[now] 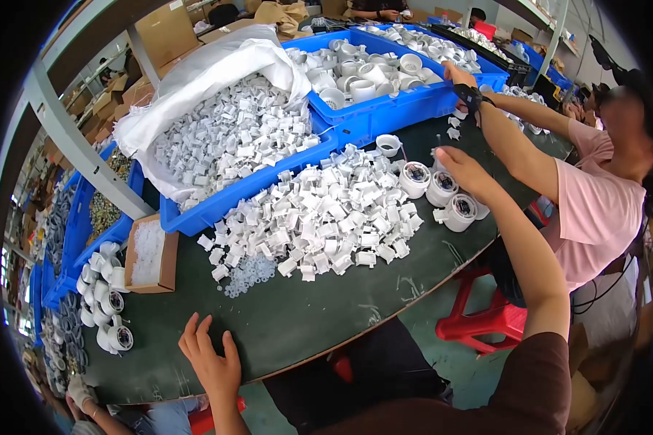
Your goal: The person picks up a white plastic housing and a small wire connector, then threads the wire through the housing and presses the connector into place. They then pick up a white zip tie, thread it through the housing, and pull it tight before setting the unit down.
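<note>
My left hand (214, 357) hovers by the table's near edge, fingers spread, holding nothing. At the right of the table, my right hand (466, 172) is closed, with its fingertips at a white round housing (437, 161); part of its grip is hidden. Just in front stand several white round housings (441, 188) with circuit parts and wires inside. A white ring-shaped cup (388, 145) sits to their left. Between my hands spreads a large heap of small white plastic clips (326, 217). Small translucent rings (250, 275) lie at the heap's near left edge.
Blue bins hold more clips (232, 134) and white cups (370, 72). A cardboard box (152, 254) of translucent bits and grouped white housings (103, 297) stand left. A co-worker in a pink shirt (595, 181) reaches in from the right, beside a red stool (479, 312).
</note>
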Tool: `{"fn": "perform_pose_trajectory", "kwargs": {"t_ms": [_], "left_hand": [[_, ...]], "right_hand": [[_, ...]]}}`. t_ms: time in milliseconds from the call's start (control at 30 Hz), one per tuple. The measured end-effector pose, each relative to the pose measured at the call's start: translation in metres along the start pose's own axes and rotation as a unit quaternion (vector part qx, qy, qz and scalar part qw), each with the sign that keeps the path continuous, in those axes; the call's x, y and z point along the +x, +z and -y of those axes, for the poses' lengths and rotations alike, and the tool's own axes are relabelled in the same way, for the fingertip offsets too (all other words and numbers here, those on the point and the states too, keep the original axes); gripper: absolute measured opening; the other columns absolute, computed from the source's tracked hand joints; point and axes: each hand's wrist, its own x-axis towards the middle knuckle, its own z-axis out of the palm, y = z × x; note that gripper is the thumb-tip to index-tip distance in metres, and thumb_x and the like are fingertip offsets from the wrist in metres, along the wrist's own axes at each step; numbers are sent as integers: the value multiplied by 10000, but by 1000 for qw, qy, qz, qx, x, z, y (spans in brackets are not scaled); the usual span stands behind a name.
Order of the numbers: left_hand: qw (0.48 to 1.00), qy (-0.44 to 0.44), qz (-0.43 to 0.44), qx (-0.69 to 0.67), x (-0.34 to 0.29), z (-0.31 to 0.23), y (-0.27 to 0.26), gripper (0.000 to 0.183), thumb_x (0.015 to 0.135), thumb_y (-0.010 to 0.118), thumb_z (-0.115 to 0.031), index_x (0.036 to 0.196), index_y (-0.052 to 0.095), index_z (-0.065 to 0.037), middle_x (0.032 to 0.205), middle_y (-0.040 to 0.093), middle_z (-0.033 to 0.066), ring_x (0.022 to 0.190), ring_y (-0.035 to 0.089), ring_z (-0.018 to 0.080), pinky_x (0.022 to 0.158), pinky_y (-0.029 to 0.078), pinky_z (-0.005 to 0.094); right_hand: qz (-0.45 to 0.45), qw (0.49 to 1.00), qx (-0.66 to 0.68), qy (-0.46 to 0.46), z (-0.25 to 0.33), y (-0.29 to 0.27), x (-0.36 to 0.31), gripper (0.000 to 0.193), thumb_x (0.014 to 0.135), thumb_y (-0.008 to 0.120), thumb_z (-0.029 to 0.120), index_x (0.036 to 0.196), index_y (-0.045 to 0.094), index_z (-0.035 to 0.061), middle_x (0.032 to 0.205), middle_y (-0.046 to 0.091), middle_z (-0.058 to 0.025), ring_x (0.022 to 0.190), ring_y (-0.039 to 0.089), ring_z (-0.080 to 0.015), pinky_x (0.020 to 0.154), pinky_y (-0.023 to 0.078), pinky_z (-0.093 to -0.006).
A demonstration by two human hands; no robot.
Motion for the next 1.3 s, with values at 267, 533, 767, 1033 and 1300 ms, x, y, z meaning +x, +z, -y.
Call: {"fn": "perform_pose_trajectory", "kwargs": {"t_ms": [267, 533, 767, 1033, 1300], "left_hand": [[1000, 7, -5, -12, 4, -3, 4, 399, 855, 683, -53, 1240, 586, -9, 1383, 517, 194, 1232, 474, 391, 1018, 414, 468], [1000, -9, -17, -9, 1, -4, 4, 343, 875, 665, -64, 1208, 598, -11, 1329, 553, 191, 1187, 511, 388, 1013, 415, 460], [1000, 0, -6, -30, 7, -5, 11, 333, 877, 661, -60, 1200, 600, -6, 1322, 555, 193, 1172, 521, 384, 1001, 424, 456], [999, -20, 16, -40, 5, -9, 1, 338, 892, 648, -56, 1222, 593, -8, 1337, 548, 187, 1187, 522, 376, 1008, 423, 438], [1000, -15, 5, -22, 3, -6, 4, 325, 916, 640, -72, 1231, 593, -11, 1346, 544, 182, 1226, 515, 376, 1033, 412, 435]], "right_hand": [[-60, 975, -64, -203, 39, 18, 59, 327, 941, 686, 334, 1137, 696, 73, 1056, 715, -145, 991, 677, -261, 863, 510, -375], [67, 952, -236, -185, 34, 51, 116, 246, 799, 753, 294, 921, 765, 81, 941, 736, -161, 901, 707, -350, 828, 565, -408], [-49, 894, -445, -19, -92, -24, 159, 356, 855, 698, 331, 993, 763, 9, 1100, 722, -203, 1105, 671, -335, 991, 498, -416], [-31, 989, -142, 14, -37, -46, 66, 540, 985, 616, 451, 1391, 595, 97, 1380, 589, -189, 1218, 595, -255, 1044, 443, -360], [30, 997, 73, -12, -10, -15, -43, 565, 1063, 480, 456, 1536, 435, 150, 1526, 484, -86, 1377, 453, -207, 1154, 321, -335]]}}
